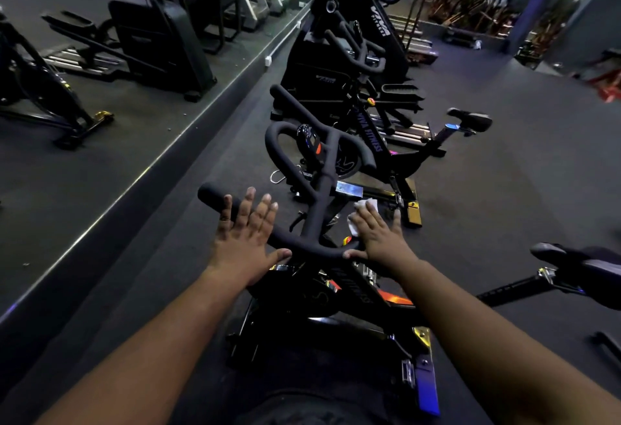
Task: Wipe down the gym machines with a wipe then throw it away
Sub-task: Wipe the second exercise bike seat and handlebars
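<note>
A black spin bike stands right below me, its padded handlebar (pixel 312 223) running forward between my arms. My left hand (pixel 247 236) lies flat on the left handlebar grip with its fingers spread and holds nothing. My right hand (pixel 378 234) rests on the right side of the handlebar. It presses a crumpled white wipe (pixel 361 213), which shows under its fingers and past its fingertips. The right grip under that hand is hidden.
A second spin bike (pixel 369 142) stands just ahead, then a stair machine (pixel 353 41) behind it. A wall mirror (pixel 134 55) runs along the left. This bike's saddle (pixel 578 261) sticks out at right. Dark rubber floor (pixel 521 189) spreads to the right.
</note>
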Available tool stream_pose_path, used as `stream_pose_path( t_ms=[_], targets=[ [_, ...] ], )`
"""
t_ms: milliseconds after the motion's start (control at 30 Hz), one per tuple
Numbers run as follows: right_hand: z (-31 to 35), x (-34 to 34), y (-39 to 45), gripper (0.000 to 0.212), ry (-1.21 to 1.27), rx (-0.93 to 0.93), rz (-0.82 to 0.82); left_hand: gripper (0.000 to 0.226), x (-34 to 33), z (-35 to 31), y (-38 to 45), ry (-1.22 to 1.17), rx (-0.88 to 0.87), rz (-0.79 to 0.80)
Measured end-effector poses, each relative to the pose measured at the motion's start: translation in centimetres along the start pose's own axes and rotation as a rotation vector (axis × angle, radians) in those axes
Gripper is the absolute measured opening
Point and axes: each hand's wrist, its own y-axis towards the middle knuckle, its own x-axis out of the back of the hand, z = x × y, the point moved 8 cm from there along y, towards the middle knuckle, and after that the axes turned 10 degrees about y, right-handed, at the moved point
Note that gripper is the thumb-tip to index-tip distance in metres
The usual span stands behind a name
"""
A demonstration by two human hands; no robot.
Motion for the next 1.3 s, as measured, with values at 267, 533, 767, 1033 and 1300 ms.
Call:
stream_pose_path(
  t_ms=[267, 533, 767, 1033, 1300],
  targets=[
    [4.7, -5.5, -4.9, 0.115, 0.094, 0.170, -0.200, 0.098, 0.2, -0.2, 0.1, 0.003, 0.005, -0.006],
    [2.0, -3.2, -2.7, 0.091, 0.018, 0.035, -0.245, 0.097, 0.3, 0.0, -0.3, 0.008, -0.003, -0.002],
    [6.8, -4.7, -5.7, 0.083, 0.129, 0.220, -0.419, 0.096, 0.6, -0.3, 0.0, -0.020, -0.009, 0.024],
    [6.0, -1.9, -5.8, 0.080, 0.304, 0.488, -0.331, 0.098, 0.6, -0.4, -0.2, -0.011, 0.020, 0.058],
    [8.4, 7.4, 0.2, 0.062, 0.482, 0.536, -0.344, 0.099, 1.4, -2.9, 0.4, -0.090, 0.147, 0.156]
  ],
)
